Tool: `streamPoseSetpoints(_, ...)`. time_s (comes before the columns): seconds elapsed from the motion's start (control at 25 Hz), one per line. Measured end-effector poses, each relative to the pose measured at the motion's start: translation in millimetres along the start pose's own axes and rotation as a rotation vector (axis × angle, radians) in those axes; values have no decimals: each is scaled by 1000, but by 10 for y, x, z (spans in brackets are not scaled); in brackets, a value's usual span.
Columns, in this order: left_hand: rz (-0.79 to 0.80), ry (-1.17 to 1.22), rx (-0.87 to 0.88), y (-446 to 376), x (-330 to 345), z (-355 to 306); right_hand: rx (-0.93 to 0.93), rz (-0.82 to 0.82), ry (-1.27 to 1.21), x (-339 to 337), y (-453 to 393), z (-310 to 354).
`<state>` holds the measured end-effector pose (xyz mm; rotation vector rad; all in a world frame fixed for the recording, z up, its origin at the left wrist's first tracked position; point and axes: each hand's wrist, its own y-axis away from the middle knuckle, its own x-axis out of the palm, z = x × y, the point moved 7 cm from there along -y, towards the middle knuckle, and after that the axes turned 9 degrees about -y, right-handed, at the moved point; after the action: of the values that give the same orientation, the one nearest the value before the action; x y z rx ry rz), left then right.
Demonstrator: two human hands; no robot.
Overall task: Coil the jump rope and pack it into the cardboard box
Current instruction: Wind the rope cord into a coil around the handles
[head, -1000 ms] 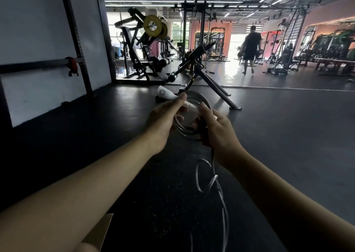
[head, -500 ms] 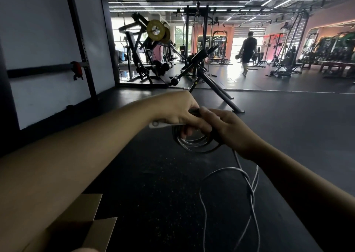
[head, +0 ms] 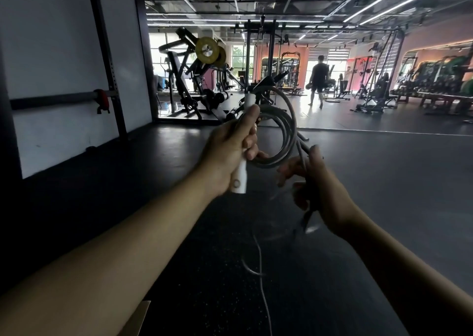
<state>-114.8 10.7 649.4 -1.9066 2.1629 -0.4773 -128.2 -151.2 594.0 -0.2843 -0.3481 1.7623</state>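
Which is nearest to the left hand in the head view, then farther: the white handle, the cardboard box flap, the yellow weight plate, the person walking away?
1. White handle, gripped in the left hand.
2. Cardboard box flap, bottom edge, below the left forearm.
3. Yellow weight plate, on the machine behind.
4. Person walking away, far back right.

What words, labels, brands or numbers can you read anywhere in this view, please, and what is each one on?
No text can be read.
White jump rope handle in the left hand: a round mark near its end, no legible letters.
Yellow weight plate on the machine: any markings too small and blurred.
Cardboard box corner: no print visible.
Right hand holds plain rope.
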Motion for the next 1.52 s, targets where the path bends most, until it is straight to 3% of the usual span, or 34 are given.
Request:
streamPoseSetpoints(0.16,-273,226,-136,118,154,236,46,8,-127,341,13,-93)
streamPoseSetpoints(0.28,-417,93,-110,125,110,297,-19,-62,-197,462,31,-59)
streamPoseSetpoints(0.48,-412,-15,-166,229,144,460,-127,-259,-208,396,55,-70)
streamPoseSetpoints(0.68,-498,154,-304,275,156,554,-209,-331,-131,502,142,-58)
streamPoseSetpoints(0.76,-439,118,-292,259,184,556,-210,-354,-124,475,134,-50)
streamPoseSetpoints(0.88,-250,-140,-241,186,60,517,-103,-273,-174,351,90,-27)
streamPoseSetpoints(1.0,-93,-281,-140,70,-221,400,21,-167,9,147,-14,22)
streamPoseSetpoints(1.08,10,-408,21,-4,-357,142,71,-97,159,53,-93,100)
streamPoseSetpoints(1.2,352,-1018,252,-78,-119,-255,44,33,365,85,-186,269)
streamPoseSetpoints(1.32,639,-1472,195,-30,297,-274,-20,144,543,162,-268,401)
streamPoseSetpoints(1.44,664,-1522,149,-75,467,-169,-50,207,647,177,-240,414)
streamPoseSetpoints(1.52,659,-1528,145,-93,441,-98,11,222,564,141,-185,378)
